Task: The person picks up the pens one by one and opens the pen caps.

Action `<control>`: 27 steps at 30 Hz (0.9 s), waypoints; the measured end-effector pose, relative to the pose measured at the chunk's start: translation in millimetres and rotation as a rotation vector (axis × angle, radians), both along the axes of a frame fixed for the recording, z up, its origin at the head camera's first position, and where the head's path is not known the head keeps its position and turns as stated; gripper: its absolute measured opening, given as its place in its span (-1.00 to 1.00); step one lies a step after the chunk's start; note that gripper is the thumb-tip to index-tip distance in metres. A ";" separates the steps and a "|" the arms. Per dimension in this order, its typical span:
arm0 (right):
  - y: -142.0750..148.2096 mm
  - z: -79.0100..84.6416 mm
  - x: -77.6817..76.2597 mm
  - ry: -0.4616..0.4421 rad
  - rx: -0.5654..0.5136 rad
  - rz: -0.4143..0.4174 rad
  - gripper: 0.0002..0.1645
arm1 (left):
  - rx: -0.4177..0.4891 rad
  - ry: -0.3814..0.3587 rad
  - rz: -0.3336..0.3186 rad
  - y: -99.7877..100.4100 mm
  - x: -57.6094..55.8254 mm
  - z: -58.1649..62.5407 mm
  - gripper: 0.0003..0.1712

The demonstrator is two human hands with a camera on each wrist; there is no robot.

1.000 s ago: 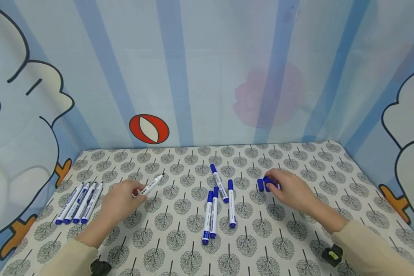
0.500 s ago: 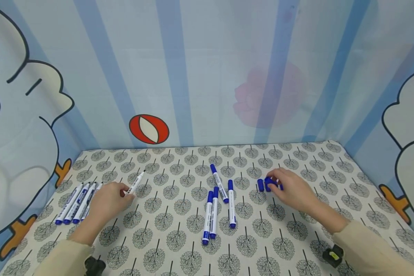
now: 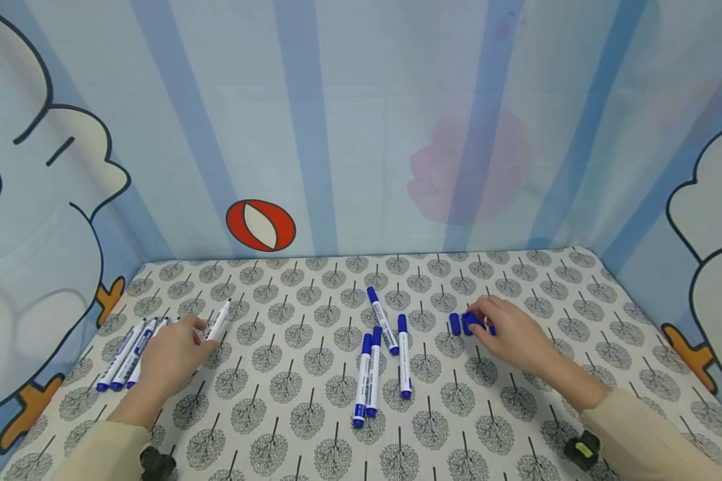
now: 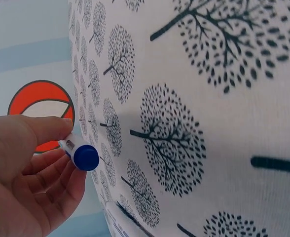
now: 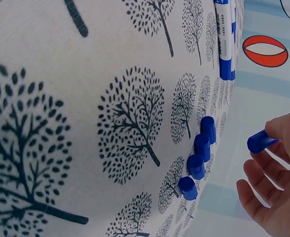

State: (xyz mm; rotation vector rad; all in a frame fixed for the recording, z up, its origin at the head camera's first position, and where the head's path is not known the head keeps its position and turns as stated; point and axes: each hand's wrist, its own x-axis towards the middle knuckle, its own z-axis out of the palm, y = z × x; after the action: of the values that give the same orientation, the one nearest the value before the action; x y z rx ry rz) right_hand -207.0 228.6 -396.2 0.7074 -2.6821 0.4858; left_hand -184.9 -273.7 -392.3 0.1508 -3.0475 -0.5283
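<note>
My left hand [image 3: 171, 354] pinches a white marker [image 3: 218, 321] with its cap off and its bare tip pointing away from me. In the left wrist view the marker's blue rear end [image 4: 87, 158] shows between thumb and fingers. Beside and partly under that hand lies a row of uncapped markers [image 3: 120, 361], some hidden by it. At the right, my right hand [image 3: 511, 334] pinches a blue marker cap [image 5: 260, 141] between thumb and fingertip. Several more blue caps [image 5: 196, 167] lie in a row on the cloth just below it.
Several capped blue markers [image 3: 404, 361] lie near the middle of the table, two of them side by side. A tree-patterned cloth [image 3: 301, 434] covers the table. Behind it hangs a striped curtain [image 3: 361, 133] with cartoon prints.
My left hand has moved left with the marker, to the row of uncapped markers, and turned its tip more straight away. The right hand stays nearly in place with the cap.
</note>
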 end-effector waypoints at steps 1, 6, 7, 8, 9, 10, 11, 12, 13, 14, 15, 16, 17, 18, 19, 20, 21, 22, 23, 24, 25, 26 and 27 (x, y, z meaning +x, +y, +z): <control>0.3 -0.4 -0.1 0.003 0.001 -0.001 -0.73 | -0.004 -0.003 0.006 -2.0 -0.3 0.3 -0.53; 1.4 -2.2 -0.5 0.002 0.000 -0.006 -0.73 | -0.008 -0.019 0.033 -10.6 -0.6 2.3 -0.58; 1.6 -2.6 -0.5 0.000 0.000 -0.008 -0.73 | -0.010 -0.020 0.035 -12.1 -0.4 2.3 -0.58; 1.7 -2.8 -0.5 -0.003 0.000 -0.009 -0.72 | -0.013 -0.020 0.038 -13.4 0.0 2.2 -0.59; 1.8 -3.0 -0.4 -0.005 0.001 -0.010 -0.72 | -0.016 -0.023 0.043 -14.9 0.1 2.2 -0.59; 1.9 -3.1 -0.4 -0.007 0.000 -0.010 -0.72 | -0.021 -0.022 0.044 -16.1 0.3 1.9 -0.59; 2.0 -3.1 -0.3 -0.009 0.000 -0.010 -0.72 | -0.025 -0.025 0.046 -17.3 0.6 1.6 -0.59; 2.1 -3.1 -0.3 -0.010 -0.001 -0.010 -0.72 | -0.028 -0.035 0.053 -18.5 0.8 1.4 -0.59; 2.1 -3.1 -0.2 -0.011 -0.002 -0.010 -0.71 | -0.029 -0.044 0.059 -19.9 0.6 1.0 -0.59; 2.2 -3.0 -0.1 -0.011 -0.002 -0.010 -0.71 | -0.030 -0.055 0.066 -21.2 0.4 0.5 -0.59; 2.3 -2.9 0.0 -0.012 -0.004 -0.010 -0.71 | -0.032 -0.065 0.074 -22.6 0.1 0.0 -0.58; 2.4 -2.9 0.1 -0.013 -0.005 -0.010 -0.71 | -0.036 -0.073 0.079 -24.1 -0.1 -0.5 -0.59; 2.5 -2.7 0.2 -0.013 -0.004 -0.011 -0.71 | -0.040 -0.080 0.088 -25.7 -0.7 -1.4 -0.59; 2.6 -2.6 0.3 -0.012 -0.004 -0.012 -0.71 | -0.042 -0.084 0.096 -27.4 -1.2 -2.5 -0.60; 2.6 -2.5 0.4 -0.012 -0.003 -0.012 -0.71 | -0.046 -0.087 0.104 -28.7 -1.6 -3.6 -0.61; 2.6 -2.4 0.5 -0.013 -0.001 -0.013 -0.71 | -0.050 -0.090 0.112 -29.7 -1.7 -4.2 -0.62; 2.6 -2.4 0.6 -0.014 -0.002 -0.013 -0.71 | -0.051 -0.091 0.121 -30.8 -1.7 -5.3 -0.63; 2.5 -2.2 0.6 -0.015 -0.001 -0.012 -0.71 | -0.054 -0.091 0.126 -31.7 -1.7 -5.7 -0.65; 2.5 -2.2 0.6 -0.015 0.000 -0.013 -0.72 | -0.056 -0.091 0.131 -32.2 -1.6 -6.6 -0.66; 2.5 -2.2 0.6 -0.016 0.000 -0.012 -0.72 | -0.056 -0.094 0.134 -32.9 -1.2 -7.0 -0.68; 2.4 -2.4 0.5 -0.018 0.001 -0.011 -0.72 | -0.058 -0.095 0.135 -33.2 -0.7 -7.2 -0.69; 2.2 -2.6 0.5 -0.021 0.000 -0.010 -0.72 | -0.059 -0.094 0.133 -33.6 -0.2 -7.5 -0.70; 2.1 -2.7 0.5 -0.023 -0.002 -0.009 -0.72 | -0.061 -0.097 0.133 -34.1 0.2 -7.8 -0.71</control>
State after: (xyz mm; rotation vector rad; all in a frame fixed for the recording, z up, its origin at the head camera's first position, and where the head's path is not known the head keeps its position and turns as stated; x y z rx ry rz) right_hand -206.5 230.7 -398.9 0.6929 -2.7045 0.4978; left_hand -184.7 -307.7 -400.1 0.3840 -3.1135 -0.4305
